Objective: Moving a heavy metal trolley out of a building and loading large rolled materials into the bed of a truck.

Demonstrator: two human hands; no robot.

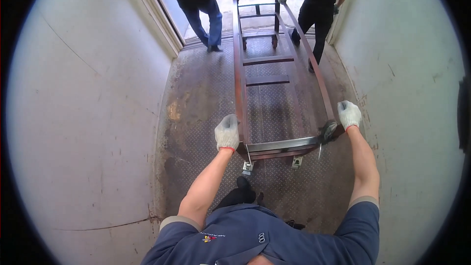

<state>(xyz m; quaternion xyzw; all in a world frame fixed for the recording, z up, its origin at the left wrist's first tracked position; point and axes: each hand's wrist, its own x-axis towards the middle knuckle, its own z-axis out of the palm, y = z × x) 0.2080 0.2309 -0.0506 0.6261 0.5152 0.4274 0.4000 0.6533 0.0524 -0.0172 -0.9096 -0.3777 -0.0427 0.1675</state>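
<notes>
A long, dark red-brown metal cart (267, 61) with an open frame, side rails, crossbars and wheels stretches away in front of me. My left hand (226, 133), in a white knit glove with a red cuff, is closed on the near left corner of its rail. At the near right corner my right hand (349, 115), gloved the same way, is closed on the frame; its fingertips are partly hidden. Beside it, a dark wrapping (328, 130) is bound around the corner, with a loose end hanging down.
Pale walls (93, 98) close in on both sides of a worn tread-plate floor (196, 113). Ahead is a bright doorway. One person (194, 0) walks at the left; another person (319, 5) at the right has a gloved hand on the cart's far end.
</notes>
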